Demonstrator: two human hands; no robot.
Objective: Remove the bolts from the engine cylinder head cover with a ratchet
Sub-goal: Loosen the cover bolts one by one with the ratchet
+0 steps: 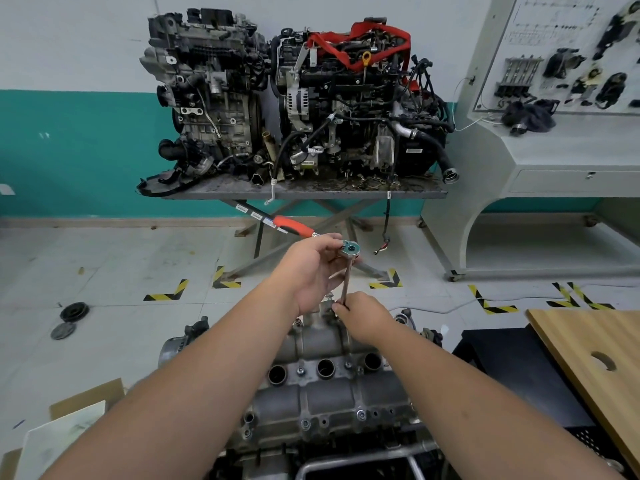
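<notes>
Head: ratchet (349,251) btwn both hands.

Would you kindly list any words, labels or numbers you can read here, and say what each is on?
None can be read.
White stickers on the lift table leg: too small.
Label on the black engine: blurred.
Printing on the display board: too faint.

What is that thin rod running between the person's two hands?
In the head view, the ratchet's extension bar runs from the ratchet head at the left hand down to the right hand.
</notes>
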